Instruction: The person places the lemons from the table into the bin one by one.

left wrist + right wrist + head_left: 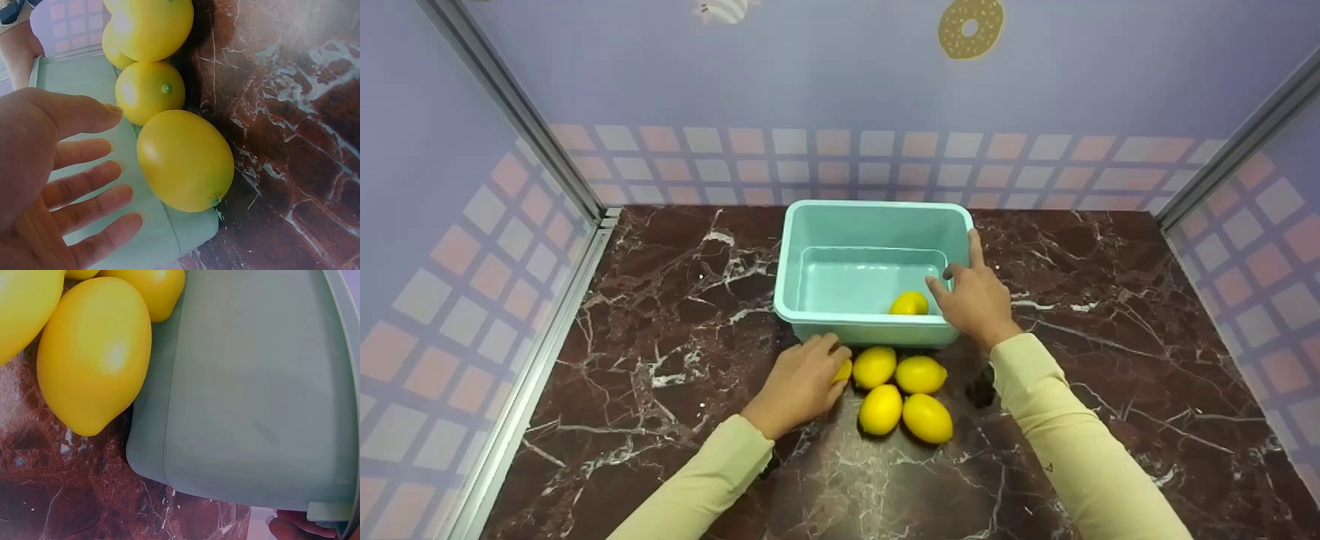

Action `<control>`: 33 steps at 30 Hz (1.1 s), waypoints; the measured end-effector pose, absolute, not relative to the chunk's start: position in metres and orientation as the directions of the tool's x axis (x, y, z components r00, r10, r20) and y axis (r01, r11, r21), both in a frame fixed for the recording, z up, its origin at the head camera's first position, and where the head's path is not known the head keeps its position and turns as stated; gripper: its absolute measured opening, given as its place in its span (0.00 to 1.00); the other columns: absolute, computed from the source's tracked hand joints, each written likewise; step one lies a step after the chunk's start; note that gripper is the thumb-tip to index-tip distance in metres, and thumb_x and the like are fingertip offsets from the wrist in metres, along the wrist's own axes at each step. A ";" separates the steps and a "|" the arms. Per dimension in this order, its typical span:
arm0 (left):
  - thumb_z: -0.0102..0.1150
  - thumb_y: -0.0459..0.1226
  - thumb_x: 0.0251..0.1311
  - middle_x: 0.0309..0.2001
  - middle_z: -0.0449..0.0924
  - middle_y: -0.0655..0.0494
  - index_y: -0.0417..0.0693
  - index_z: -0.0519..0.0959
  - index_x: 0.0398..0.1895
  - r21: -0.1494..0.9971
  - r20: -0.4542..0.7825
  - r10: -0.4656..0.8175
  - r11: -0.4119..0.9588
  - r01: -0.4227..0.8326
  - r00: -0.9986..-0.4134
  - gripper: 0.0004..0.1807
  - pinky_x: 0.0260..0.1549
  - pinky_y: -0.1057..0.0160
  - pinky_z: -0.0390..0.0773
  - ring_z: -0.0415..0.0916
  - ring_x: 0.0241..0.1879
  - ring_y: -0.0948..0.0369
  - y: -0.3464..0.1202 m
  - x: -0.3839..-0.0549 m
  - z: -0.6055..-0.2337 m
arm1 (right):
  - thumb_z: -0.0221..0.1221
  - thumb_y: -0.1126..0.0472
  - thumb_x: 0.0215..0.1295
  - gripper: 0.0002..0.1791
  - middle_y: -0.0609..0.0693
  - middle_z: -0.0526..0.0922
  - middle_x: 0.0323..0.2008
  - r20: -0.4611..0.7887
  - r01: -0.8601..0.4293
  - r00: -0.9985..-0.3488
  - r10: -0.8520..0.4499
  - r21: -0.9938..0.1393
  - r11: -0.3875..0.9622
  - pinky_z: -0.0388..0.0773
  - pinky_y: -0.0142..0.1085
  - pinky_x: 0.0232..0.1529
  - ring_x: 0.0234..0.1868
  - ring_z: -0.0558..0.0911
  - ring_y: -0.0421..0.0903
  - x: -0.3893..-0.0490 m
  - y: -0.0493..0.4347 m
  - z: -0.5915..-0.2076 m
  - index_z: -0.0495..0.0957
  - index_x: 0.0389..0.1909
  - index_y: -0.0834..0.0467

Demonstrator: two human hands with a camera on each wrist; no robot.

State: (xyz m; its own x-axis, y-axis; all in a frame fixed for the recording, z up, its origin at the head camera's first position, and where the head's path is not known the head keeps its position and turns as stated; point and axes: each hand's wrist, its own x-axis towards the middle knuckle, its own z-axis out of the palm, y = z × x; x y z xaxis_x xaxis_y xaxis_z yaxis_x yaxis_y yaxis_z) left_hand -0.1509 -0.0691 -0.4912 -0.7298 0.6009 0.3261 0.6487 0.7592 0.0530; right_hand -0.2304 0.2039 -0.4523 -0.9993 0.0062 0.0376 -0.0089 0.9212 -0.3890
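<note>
Left hand, fingers spread wide, is just beside the leftmost lemon, near the basin's front wall; right hand grips its right rim; bench extends both sides.

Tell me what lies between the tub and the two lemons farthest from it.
Two other lemons, side by side, lie between the tub and that farther pair; the head view shows this.

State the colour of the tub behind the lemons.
Pale turquoise all over; the tub shows best in the head view.
</note>
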 end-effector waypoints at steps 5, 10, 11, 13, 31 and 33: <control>0.70 0.43 0.48 0.39 0.76 0.54 0.49 0.80 0.43 0.057 0.312 0.599 0.763 0.643 -0.738 0.18 0.31 0.57 0.79 0.75 0.35 0.55 -0.069 -0.152 -0.493 | 0.51 0.40 0.68 0.28 0.53 0.38 0.78 0.039 -0.012 -0.999 0.003 -0.390 0.921 0.75 0.59 0.44 0.52 0.78 0.63 -0.230 0.203 -0.452 0.80 0.50 0.61; 0.70 0.42 0.48 0.39 0.76 0.54 0.49 0.79 0.42 0.065 0.318 0.596 0.762 0.644 -0.737 0.18 0.31 0.56 0.79 0.75 0.35 0.54 -0.069 -0.152 -0.495 | 0.51 0.40 0.68 0.28 0.53 0.38 0.78 0.037 -0.010 -0.999 0.005 -0.390 0.921 0.75 0.59 0.44 0.52 0.78 0.63 -0.231 0.203 -0.452 0.80 0.50 0.61; 0.70 0.42 0.48 0.39 0.76 0.53 0.49 0.79 0.42 0.065 0.318 0.596 0.762 0.644 -0.737 0.18 0.31 0.56 0.79 0.75 0.35 0.54 -0.070 -0.152 -0.495 | 0.51 0.40 0.68 0.28 0.53 0.38 0.78 0.035 -0.009 -0.999 0.006 -0.389 0.921 0.75 0.58 0.44 0.52 0.78 0.63 -0.231 0.203 -0.452 0.80 0.50 0.61; 0.70 0.42 0.48 0.39 0.76 0.53 0.49 0.79 0.42 0.065 0.312 0.595 0.764 0.642 -0.740 0.18 0.31 0.55 0.79 0.75 0.36 0.54 -0.070 -0.153 -0.497 | 0.51 0.40 0.68 0.28 0.53 0.38 0.78 0.033 -0.008 -0.999 0.006 -0.390 0.921 0.75 0.58 0.43 0.52 0.78 0.62 -0.230 0.203 -0.452 0.80 0.50 0.61; 0.70 0.42 0.48 0.40 0.76 0.52 0.48 0.79 0.42 0.084 0.295 0.590 0.768 0.635 -0.752 0.18 0.32 0.55 0.80 0.75 0.38 0.54 -0.071 -0.154 -0.501 | 0.50 0.40 0.67 0.29 0.54 0.37 0.78 0.007 0.002 -1.000 0.005 -0.377 0.926 0.77 0.55 0.39 0.51 0.79 0.62 -0.233 0.204 -0.451 0.79 0.51 0.60; 0.71 0.42 0.47 0.40 0.76 0.52 0.48 0.79 0.43 0.082 0.290 0.590 0.769 0.634 -0.753 0.19 0.33 0.56 0.80 0.75 0.38 0.54 -0.071 -0.154 -0.501 | 0.50 0.39 0.67 0.29 0.54 0.36 0.78 0.003 0.003 -1.000 0.004 -0.377 0.926 0.77 0.55 0.38 0.49 0.80 0.62 -0.233 0.205 -0.451 0.80 0.50 0.60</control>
State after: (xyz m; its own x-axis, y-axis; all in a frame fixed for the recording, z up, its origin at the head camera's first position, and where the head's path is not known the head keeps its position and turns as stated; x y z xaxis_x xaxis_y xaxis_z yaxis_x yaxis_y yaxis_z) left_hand -0.1542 -0.0714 -0.5009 -0.7531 0.5904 0.2902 0.6343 0.7687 0.0821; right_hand -0.2333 0.2046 -0.4511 -1.0000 0.0045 0.0034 0.0028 0.9261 -0.3772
